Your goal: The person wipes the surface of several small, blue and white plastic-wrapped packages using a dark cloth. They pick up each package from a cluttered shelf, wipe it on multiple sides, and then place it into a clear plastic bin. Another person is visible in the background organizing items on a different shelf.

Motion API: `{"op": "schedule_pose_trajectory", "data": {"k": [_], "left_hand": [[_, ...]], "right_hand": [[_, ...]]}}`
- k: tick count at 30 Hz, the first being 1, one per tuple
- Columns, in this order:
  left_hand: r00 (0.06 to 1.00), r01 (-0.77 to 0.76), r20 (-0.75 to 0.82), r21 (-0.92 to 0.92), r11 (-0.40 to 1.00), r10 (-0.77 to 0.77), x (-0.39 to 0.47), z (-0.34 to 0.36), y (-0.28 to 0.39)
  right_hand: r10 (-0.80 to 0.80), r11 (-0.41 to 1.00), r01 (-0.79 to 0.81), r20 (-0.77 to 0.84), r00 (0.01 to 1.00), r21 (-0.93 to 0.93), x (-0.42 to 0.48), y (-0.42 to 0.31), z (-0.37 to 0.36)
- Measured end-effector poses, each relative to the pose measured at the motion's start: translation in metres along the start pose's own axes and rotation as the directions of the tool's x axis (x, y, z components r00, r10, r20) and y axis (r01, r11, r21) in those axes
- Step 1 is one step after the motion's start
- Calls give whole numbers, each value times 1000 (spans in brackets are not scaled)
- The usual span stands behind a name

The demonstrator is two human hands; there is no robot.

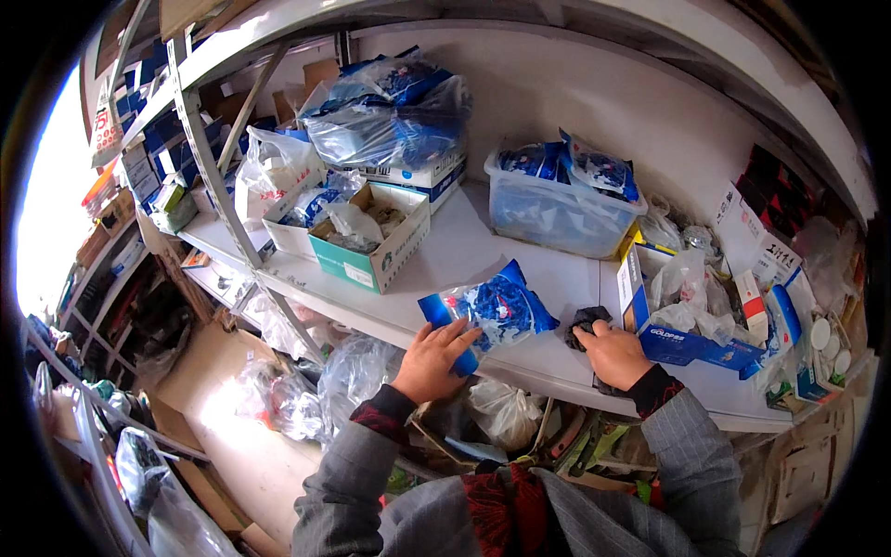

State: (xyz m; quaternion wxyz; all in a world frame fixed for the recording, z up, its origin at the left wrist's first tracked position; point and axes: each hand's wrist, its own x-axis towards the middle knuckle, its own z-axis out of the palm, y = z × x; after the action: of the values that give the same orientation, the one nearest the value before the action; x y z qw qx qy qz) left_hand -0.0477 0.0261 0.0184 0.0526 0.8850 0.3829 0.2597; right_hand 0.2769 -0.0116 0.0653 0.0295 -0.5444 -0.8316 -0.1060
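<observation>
My left hand (433, 361) lies with spread fingers on the left end of a blue and clear plastic packet (498, 306) at the front edge of the white shelf (550, 348). To its right, my right hand (612, 354) grips a crumpled dark cloth (586, 322) against the shelf top. Just right of that hand stands a blue and white cardboard box (686, 348) with clear plastic bags in it. Behind the hands sits a translucent plastic bin (557, 216) holding blue packets.
A green and white cardboard box (369, 268) with small bags stands on the left, near a metal shelf upright (209, 160). Behind it, a large clear bag of blue packets (390, 125) rests on a carton. Plastic bags (505, 414) fill the space under the shelf.
</observation>
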Motion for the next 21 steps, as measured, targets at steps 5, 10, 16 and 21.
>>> {"op": "schedule_pose_trajectory", "data": {"k": [5, 10, 16, 21], "left_hand": [[999, -39, 43, 205, 978, 31, 9, -3, -6], [967, 10, -256, 87, 996, 12, 54, -11, 10], [789, 103, -247, -850, 517, -563, 118, -19, -4], [800, 127, 112, -992, -17, -589, 67, 38, -75]], "right_hand": [[16, 999, -14, -40, 999, 48, -1, 1, 3], [19, 999, -17, -46, 999, 43, -3, -1, 4], [6, 1000, -6, -51, 999, 10, -8, 3, 4], [23, 993, -20, -32, 999, 114, -2, -1, 3]]}}
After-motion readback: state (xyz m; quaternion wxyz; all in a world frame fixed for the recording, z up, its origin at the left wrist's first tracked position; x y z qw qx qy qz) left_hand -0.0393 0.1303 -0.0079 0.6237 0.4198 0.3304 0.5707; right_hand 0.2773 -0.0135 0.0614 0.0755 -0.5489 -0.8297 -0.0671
